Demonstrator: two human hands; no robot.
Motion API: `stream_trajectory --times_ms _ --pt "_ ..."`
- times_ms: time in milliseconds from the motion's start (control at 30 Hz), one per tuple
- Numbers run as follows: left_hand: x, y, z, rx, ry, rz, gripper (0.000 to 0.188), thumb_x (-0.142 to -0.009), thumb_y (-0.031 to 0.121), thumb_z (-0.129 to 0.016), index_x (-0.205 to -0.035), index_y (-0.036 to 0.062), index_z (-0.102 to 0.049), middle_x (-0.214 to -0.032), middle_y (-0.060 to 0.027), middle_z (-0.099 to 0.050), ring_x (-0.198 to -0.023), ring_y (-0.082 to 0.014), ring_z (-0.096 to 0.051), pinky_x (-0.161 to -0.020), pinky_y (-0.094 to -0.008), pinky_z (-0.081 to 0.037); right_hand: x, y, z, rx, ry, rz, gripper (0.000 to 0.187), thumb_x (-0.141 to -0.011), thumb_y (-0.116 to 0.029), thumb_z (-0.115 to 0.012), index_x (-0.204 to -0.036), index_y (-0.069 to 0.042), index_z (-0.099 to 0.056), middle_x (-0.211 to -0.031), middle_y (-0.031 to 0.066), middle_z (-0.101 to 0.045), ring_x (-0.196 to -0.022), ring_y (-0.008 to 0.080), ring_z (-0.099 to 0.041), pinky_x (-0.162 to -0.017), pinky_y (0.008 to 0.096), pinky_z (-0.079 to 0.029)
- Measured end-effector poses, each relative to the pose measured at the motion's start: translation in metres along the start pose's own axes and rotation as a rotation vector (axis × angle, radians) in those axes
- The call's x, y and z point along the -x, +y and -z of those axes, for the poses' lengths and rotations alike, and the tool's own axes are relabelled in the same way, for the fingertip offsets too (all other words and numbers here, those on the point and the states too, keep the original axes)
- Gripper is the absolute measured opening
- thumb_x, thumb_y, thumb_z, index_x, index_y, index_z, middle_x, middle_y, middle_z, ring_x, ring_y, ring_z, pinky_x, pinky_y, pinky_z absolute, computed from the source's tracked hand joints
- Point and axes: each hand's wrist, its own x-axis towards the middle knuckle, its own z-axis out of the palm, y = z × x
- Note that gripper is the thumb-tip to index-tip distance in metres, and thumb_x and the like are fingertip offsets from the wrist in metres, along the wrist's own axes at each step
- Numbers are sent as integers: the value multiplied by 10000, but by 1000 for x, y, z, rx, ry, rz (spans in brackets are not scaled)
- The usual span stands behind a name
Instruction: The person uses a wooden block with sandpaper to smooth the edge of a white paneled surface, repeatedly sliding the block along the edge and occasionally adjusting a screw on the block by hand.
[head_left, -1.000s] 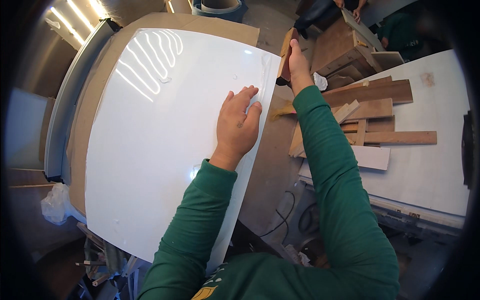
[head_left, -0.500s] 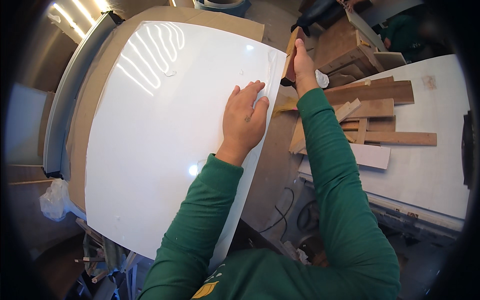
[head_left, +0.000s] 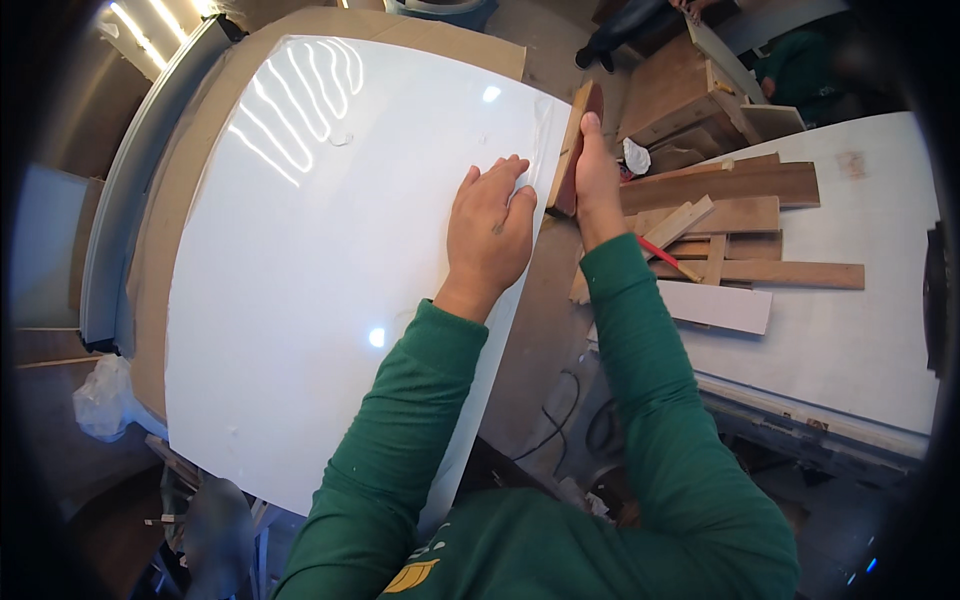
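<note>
A large glossy white panel [head_left: 300, 300] lies flat before me, thin clear film along its right edge. On it, near that edge, my left hand [head_left: 490, 228] rests palm down with its fingers stretched out, holding nothing. My right hand [head_left: 597, 178] is closed round a sanding block [head_left: 573, 150], a long wooden block with a dark reddish face. The block stands on its side along the panel's right edge, near the far corner. Some of my right fingers are hidden behind it.
Brown cardboard [head_left: 155, 250] sits under the panel. To the right, wooden boards [head_left: 740, 215] and a red-and-yellow stick [head_left: 668, 258] lie on a white table [head_left: 840, 330]. A wooden cabinet [head_left: 680, 95] and other people are at the far right. A plastic bag [head_left: 103, 398] hangs at left.
My right hand has slid the sanding block nearer to me along the panel's right edge. The red-and-yellow stick now shows beside my forearm. My left hand stays in place on the panel.
</note>
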Motion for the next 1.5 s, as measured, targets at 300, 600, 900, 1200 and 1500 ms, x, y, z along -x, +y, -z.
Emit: stream_trajectory --times_ms 300,600,900,1200,1500 --pt "-7 7 -1 43 28 -32 374 -959 159 -567 -1282 -8 -650 -1306 -199 -676 -1274 -327 -605 -1191 -504 -305 59 12 16 212 -9 47 679 -1035 -536 -509 -1150 119 -650 -1104 204 -703 -1030 265 -636 -921 380 -493" --pt "-3 5 -7 147 27 16 352 -985 158 -536 -1271 -10 -656 -1274 -200 -687 -1180 -338 -638 -1191 -463 -336 277 25 74 291 -223 -443 649 -1057 -574 -463 -1183 38 -639 -1062 112 -665 -978 191 -593 -901 341 -482" --pt "-3 14 -7 276 39 102 371 -965 204 -543 -1235 -12 -678 -1160 -194 -721 -1023 -319 -669 -1198 -444 -336 -13 34 70 -431 -134 -127 695 -1034 -552 -528 -1417 27 -535 -1371 108 -590 -1213 209 -553 -1054 310 -418" --pt "-1 13 4 202 -14 140 377 -996 192 -557 -1276 -40 -654 -1169 -144 -708 -1059 -201 -640 -1011 -316 -459 -97 -25 -2 32 49 -43 831 -968 -638 -528 -1380 82 -566 -1350 204 -611 -1213 295 -591 -1039 352 -434" --pt "-1 9 -2 103 31 74 367 -981 202 -530 -1232 -18 -682 -1125 -195 -732 -1076 -292 -670 -1214 -433 -300 -105 -4 -2 95 82 -39 773 -953 -606 -600 -1326 71 -613 -1274 166 -650 -1120 244 -621 -1004 322 -452"
